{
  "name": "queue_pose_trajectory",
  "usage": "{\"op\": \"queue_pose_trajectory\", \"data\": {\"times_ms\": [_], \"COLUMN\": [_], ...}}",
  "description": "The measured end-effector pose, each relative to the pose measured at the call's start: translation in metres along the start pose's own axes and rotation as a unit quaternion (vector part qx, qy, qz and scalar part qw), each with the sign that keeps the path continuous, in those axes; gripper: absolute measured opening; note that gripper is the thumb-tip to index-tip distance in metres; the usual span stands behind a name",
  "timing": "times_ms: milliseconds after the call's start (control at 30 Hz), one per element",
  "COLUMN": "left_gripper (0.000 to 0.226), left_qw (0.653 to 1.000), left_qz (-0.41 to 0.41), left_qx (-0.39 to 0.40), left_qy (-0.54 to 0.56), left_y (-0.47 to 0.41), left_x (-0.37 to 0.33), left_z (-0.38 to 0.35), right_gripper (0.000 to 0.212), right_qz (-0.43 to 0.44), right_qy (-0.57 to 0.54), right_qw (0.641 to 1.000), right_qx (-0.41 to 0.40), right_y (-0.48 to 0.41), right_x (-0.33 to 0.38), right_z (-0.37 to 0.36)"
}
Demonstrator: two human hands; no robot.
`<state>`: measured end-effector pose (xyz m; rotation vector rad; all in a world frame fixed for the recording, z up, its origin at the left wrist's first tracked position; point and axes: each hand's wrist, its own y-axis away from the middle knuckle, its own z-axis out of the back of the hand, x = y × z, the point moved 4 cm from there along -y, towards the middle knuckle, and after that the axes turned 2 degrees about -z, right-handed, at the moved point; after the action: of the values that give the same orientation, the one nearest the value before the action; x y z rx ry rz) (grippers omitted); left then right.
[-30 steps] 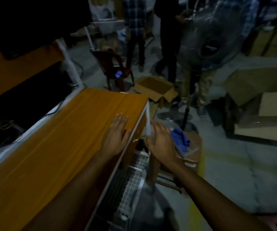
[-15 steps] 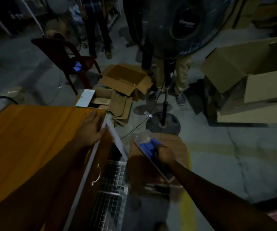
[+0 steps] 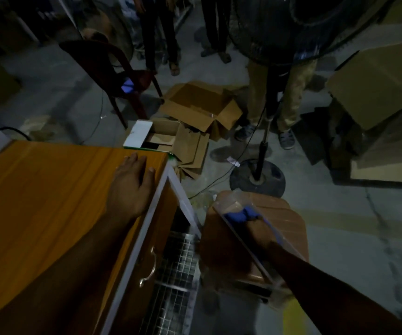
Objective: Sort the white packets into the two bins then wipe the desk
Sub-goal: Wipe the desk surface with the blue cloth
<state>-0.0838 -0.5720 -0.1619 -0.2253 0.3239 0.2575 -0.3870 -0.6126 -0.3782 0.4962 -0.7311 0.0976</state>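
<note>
Dim room, boxes [image 3: 195,102] on floor. Left hand [image 3: 132,187] flat on worktop [image 3: 38,201] corner, fingers straight. Right hand [image 3: 261,232] inside clear bin [image 3: 237,200] on stool [image 3: 289,221]; blue cloth [image 3: 237,215] at its fingertips, grip can't tell.

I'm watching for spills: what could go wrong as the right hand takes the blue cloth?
The clear bin sits aslant on the brown stool, one end near its edge; tugging the blue cloth with the right hand might drag it off. The fan cable on the dim floor beside it could snag a foot.
</note>
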Motion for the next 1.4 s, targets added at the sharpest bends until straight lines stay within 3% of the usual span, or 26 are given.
{"op": "queue_pose_trajectory", "data": {"times_ms": [33, 133, 267, 367, 500, 567, 667, 800, 900, 1033, 1100, 1167, 1233, 1300, 1400], "left_gripper": [0.059, 0.051, 0.055, 0.068, 0.066, 0.068, 0.065, 0.062, 0.063, 0.064, 0.062, 0.061, 0.063, 0.062, 0.069], "left_qw": [1.0, 1.0, 0.999, 0.998, 0.995, 0.995, 0.995, 0.982, 0.969, 0.972, 0.977, 0.984, 0.992, 0.994, 0.975], "left_qz": [0.019, 0.028, -0.001, 0.022, 0.063, 0.071, 0.09, 0.184, 0.238, 0.227, 0.21, 0.174, 0.122, 0.108, 0.213], "left_qx": [-0.005, -0.003, 0.046, 0.064, 0.073, 0.061, 0.025, -0.03, -0.036, -0.025, -0.024, -0.013, 0.012, 0.012, -0.067], "left_qy": [0.007, 0.005, -0.005, -0.011, -0.025, -0.03, -0.035, -0.032, -0.054, -0.051, -0.014, 0.023, 0.021, -0.001, -0.013], "left_y": [0.001, 0.005, 0.022, 0.043, 0.063, 0.068, 0.066, 0.058, 0.053, 0.053, 0.051, 0.051, 0.057, 0.065, 0.071], "left_x": [0.002, 0.003, 0.015, 0.045, 0.091, 0.11, 0.121, 0.133, 0.149, 0.142, 0.149, 0.16, 0.172, 0.19, 0.239], "left_z": [0.0, 0.003, 0.018, 0.04, 0.064, 0.069, 0.067, 0.065, 0.068, 0.063, 0.071, 0.08, 0.086, 0.091, 0.106], "right_gripper": [0.03, 0.025, 0.037, 0.046, 0.048, 0.049, 0.057, 0.074, 0.084, 0.08, 0.089, 0.078, 0.067, 0.073, 0.097], "right_qz": [-0.022, -0.008, 0.07, 0.114, 0.222, 0.268, 0.293, 0.253, 0.317, 0.391, 0.349, 0.26, 0.231, 0.302, 0.392], "right_qy": [-0.026, 0.035, -0.003, -0.06, -0.095, -0.044, 0.153, 0.286, 0.303, 0.32, 0.336, 0.341, 0.34, 0.332, 0.331], "right_qw": [0.999, 0.998, 0.979, 0.969, 0.945, 0.94, 0.933, 0.921, 0.898, 0.863, 0.875, 0.903, 0.911, 0.894, 0.858], "right_qx": [0.0, -0.059, -0.194, -0.211, -0.223, -0.208, -0.143, -0.074, -0.029, 0.021, -0.008, -0.033, -0.037, -0.023, 0.027], "right_y": [0.003, 0.025, 0.069, 0.086, 0.105, 0.099, 0.07, 0.034, 0.048, 0.049, 0.03, 0.014, 0.016, 0.033, 0.033], "right_x": [0.003, 0.032, 0.099, 0.162, 0.265, 0.31, 0.346, 0.35, 0.361, 0.341, 0.345, 0.363, 0.385, 0.397, 0.398], "right_z": [0.002, 0.026, 0.075, 0.096, 0.102, 0.091, 0.046, -0.018, -0.042, -0.028, -0.014, -0.017, -0.041, -0.068, -0.082]}}
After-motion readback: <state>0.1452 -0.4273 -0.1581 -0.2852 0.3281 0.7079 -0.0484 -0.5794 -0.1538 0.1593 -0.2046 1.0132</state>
